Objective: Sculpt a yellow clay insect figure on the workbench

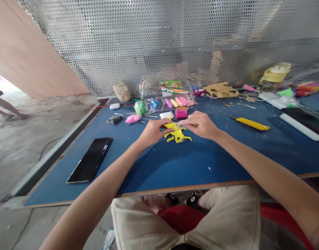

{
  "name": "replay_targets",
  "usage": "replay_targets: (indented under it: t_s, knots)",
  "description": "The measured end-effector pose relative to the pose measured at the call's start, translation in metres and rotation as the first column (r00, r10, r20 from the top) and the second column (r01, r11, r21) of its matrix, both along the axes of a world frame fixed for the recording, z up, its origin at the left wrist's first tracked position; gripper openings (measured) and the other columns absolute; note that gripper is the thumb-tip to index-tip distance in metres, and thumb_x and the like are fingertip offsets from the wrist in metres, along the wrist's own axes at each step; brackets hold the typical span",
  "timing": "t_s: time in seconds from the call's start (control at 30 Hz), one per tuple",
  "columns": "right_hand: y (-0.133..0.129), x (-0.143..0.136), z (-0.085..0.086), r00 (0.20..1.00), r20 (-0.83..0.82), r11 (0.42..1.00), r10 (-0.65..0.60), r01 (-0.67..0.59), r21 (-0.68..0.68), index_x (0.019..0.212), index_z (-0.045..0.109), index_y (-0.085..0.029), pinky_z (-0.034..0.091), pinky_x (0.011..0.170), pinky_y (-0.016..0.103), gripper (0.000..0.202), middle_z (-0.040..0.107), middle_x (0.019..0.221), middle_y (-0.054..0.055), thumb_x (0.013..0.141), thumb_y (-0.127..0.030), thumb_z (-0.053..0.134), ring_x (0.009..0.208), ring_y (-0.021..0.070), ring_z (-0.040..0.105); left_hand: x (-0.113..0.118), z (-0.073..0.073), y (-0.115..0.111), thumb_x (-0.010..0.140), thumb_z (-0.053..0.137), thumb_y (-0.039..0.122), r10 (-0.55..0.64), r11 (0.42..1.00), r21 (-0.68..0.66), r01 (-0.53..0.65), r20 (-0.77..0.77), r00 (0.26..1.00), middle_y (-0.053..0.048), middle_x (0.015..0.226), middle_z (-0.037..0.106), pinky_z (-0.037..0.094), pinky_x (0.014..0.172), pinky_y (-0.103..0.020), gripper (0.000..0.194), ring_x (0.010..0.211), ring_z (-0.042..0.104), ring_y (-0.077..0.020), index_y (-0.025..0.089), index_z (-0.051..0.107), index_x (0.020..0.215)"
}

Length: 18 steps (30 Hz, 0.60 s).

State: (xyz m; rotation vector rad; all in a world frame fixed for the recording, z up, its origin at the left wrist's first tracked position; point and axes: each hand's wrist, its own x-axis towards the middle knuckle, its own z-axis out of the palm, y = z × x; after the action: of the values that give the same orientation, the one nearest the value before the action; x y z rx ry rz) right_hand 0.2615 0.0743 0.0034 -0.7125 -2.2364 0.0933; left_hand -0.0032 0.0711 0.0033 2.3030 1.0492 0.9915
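My left hand is closed, its thumb and fingers pinching a small packet of yellow clay. My right hand is closed on the clear plastic at the packet's other end, so the packet stretches between both hands. Just below it on the table lies a flat yellow clay figure with thin limbs and some thin wire-like strands around it. Part of the figure is hidden behind the packet and fingers. A pink clay packet and a white clay packet lie just beyond my hands.
On the blue table a black phone lies left, a yellow utility knife right. A clear bag of coloured clay stands at the back before a perforated metal panel. A bottle and white-edged device are far right.
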Motion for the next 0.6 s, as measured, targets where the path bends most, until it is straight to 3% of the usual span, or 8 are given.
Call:
replay_targets:
  t_s: [0.13, 0.23, 0.43, 0.53, 0.6]
  knots:
    - [0.004, 0.001, -0.002, 0.994, 0.106, 0.999, -0.016, 0.011, 0.042, 0.112, 0.081, -0.034, 0.039, 0.070, 0.034, 0.032, 0.065, 0.065, -0.001, 0.101, -0.053, 0.058, 0.062, 0.0155, 0.050, 0.000, 0.001, -0.002, 0.090, 0.070, 0.039, 0.006, 0.999, 0.040, -0.005, -0.032, 0.999, -0.004, 0.098, 0.080, 0.054, 0.077, -0.030, 0.023, 0.081, 0.073, -0.0191, 0.024, 0.080, 0.105]
    - [0.005, 0.001, -0.004, 0.991, 0.129, 0.998, -0.025, 0.016, 0.066, 0.111, 0.081, -0.032, 0.036, 0.067, 0.033, 0.038, 0.065, 0.067, -0.001, 0.100, -0.059, 0.055, 0.063, 0.0159, 0.049, 0.002, 0.000, -0.002, 0.089, 0.070, 0.039, 0.035, 0.998, 0.045, -0.035, -0.018, 0.999, -0.003, 0.097, 0.081, 0.052, 0.074, -0.029, 0.022, 0.078, 0.071, -0.0181, 0.025, 0.081, 0.103]
    - [0.002, -0.002, -0.004, 0.990, 0.139, 0.996, -0.006, -0.007, 0.093, 0.102, 0.079, -0.026, 0.037, 0.067, 0.033, 0.034, 0.067, 0.071, 0.000, 0.101, -0.053, 0.058, 0.064, 0.0157, 0.054, 0.011, -0.003, -0.007, 0.081, 0.078, 0.041, 0.046, 0.993, -0.118, -0.031, 0.126, 0.991, -0.002, 0.087, 0.079, 0.052, 0.069, -0.029, 0.024, 0.074, 0.069, -0.0176, 0.021, 0.076, 0.094]
    - [0.001, -0.005, -0.005, 0.987, 0.150, 0.997, 0.055, -0.062, 0.043, 0.100, 0.077, -0.025, 0.041, 0.070, 0.033, 0.031, 0.071, 0.079, 0.002, 0.102, -0.048, 0.057, 0.070, 0.0165, 0.060, 0.016, -0.004, -0.011, 0.077, 0.082, 0.038, 0.077, 0.977, -0.212, -0.033, 0.203, 0.976, 0.000, 0.079, 0.077, 0.052, 0.064, -0.027, 0.028, 0.070, 0.070, -0.0177, 0.022, 0.066, 0.094]
    - [0.000, -0.007, -0.005, 0.984, 0.147, 0.995, 0.099, -0.096, -0.029, 0.102, 0.076, -0.022, 0.043, 0.071, 0.032, 0.029, 0.073, 0.083, 0.003, 0.102, -0.044, 0.058, 0.075, 0.0172, 0.063, 0.017, -0.003, -0.015, 0.075, 0.083, 0.034, 0.106, 0.979, -0.192, -0.073, 0.169, 0.980, 0.002, 0.075, 0.077, 0.050, 0.063, -0.026, 0.033, 0.066, 0.071, -0.0169, 0.023, 0.061, 0.097]
